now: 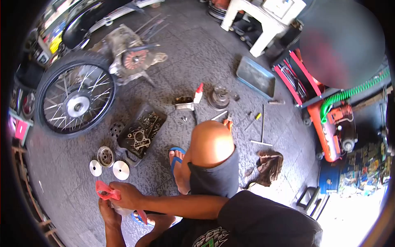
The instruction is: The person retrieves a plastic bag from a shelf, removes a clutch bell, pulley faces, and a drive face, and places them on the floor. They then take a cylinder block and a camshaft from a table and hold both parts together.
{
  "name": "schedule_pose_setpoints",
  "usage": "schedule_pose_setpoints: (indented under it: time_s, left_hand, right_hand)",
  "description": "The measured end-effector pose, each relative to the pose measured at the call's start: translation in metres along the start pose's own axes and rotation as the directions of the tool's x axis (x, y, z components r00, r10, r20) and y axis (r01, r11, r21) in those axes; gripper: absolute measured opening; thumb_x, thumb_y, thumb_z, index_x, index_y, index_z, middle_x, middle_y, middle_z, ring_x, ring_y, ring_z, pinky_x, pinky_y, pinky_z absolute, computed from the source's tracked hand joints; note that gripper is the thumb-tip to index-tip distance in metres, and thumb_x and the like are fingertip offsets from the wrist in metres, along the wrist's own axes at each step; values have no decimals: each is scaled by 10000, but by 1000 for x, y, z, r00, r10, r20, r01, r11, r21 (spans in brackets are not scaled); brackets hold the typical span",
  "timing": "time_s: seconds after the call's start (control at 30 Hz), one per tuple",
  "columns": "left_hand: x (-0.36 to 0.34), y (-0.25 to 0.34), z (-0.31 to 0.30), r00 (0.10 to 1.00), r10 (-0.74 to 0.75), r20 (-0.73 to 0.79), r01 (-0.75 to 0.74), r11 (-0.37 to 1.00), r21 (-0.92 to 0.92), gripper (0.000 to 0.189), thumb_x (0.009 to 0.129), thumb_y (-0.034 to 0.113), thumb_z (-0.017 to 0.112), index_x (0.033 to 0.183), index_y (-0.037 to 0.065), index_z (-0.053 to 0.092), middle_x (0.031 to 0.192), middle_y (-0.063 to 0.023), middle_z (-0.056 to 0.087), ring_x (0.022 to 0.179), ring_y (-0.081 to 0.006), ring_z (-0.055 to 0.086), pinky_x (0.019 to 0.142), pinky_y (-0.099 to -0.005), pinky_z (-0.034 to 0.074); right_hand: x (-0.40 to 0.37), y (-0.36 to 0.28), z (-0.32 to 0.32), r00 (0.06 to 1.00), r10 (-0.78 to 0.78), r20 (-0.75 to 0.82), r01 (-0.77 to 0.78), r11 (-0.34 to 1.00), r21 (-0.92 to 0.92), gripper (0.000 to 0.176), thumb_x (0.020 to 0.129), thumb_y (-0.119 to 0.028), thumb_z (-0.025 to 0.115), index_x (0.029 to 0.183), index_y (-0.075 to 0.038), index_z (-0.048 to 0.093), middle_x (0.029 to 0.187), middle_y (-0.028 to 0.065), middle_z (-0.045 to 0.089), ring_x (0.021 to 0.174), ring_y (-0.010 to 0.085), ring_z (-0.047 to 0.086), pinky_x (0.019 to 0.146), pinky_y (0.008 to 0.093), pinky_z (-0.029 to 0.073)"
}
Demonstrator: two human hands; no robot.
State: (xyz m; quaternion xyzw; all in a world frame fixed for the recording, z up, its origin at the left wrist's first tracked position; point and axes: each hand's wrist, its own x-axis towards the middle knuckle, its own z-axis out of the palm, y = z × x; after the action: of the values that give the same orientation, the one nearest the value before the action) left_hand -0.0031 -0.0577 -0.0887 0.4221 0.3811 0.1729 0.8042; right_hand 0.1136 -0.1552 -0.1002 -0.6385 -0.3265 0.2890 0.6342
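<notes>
At the lower left, my right hand (126,196) is closed on a red plastic bag (108,192) with something small and dark at its opening. Just below it, my left hand (109,214) is wrapped round the lower, whitish part of the same bag. What the bag holds is too small to make out. Beyond my hands lie two silver discs (121,170) and a round metal drum part (105,157). A dark tray (154,111) of bolts, gaskets and small metal parts stands further forward.
A spoked wheel (78,106) and an engine part (133,59) lie at the upper left. Ahead are a red-capped bottle (198,94), a blue-grey tray (256,78) and a T-handle tool (263,123). A brown rag (269,168) and an orange compressor (325,136) are at the right.
</notes>
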Motion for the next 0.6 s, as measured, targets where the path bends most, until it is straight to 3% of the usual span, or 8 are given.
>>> schedule_pose_setpoints:
  time_s: [0.13, 0.3, 0.4, 0.53, 0.6]
  left_hand:
    - [-6, 14, 8, 997, -21, 81, 10, 990, 142, 391, 993, 365, 528, 1218, 47, 571, 1160, -79, 632, 1060, -203, 634, 913, -367, 519]
    - [-10, 26, -5, 988, -105, 115, 92, 989, 113, 385, 925, 253, 559, 1255, 58, 580, 1218, -81, 625, 1124, -225, 614, 988, -392, 480]
    - [-12, 39, -2, 987, -91, 134, 70, 986, 151, 394, 913, 256, 580, 1256, 62, 587, 1227, -71, 622, 1141, -227, 605, 999, -388, 471]
    - [-13, 50, -4, 980, -96, 177, 58, 977, 207, 411, 893, 268, 613, 1251, 67, 591, 1229, -63, 626, 1160, -226, 595, 1020, -387, 455]
    - [-14, 51, -5, 986, -91, 141, 55, 968, 244, 410, 877, 270, 639, 1236, 77, 597, 1219, -54, 635, 1169, -221, 589, 1036, -389, 442]
  right_hand:
    - [0, -8, -3, 999, 1, -43, 2, 998, 59, 272, 775, -226, 734, 910, -63, 562, 847, 178, 649, 841, 419, 641, 704, 489, 491]
    - [-3, -32, -30, 998, -50, 29, 45, 987, 155, 261, 749, -181, 724, 919, -62, 565, 858, 184, 660, 865, 421, 649, 725, 491, 492]
    - [-1, -47, -44, 997, -11, 79, -7, 975, 223, 283, 746, -176, 727, 946, -54, 567, 866, 193, 674, 871, 415, 661, 730, 487, 497]
    - [1, -47, -48, 992, -89, 85, 64, 963, 263, 263, 745, -172, 730, 941, -39, 614, 867, 201, 682, 875, 411, 673, 736, 481, 508]
    - [4, -43, -45, 973, -80, 217, 41, 983, 178, 227, 735, -166, 737, 901, -30, 665, 872, 206, 683, 872, 409, 677, 745, 479, 518]
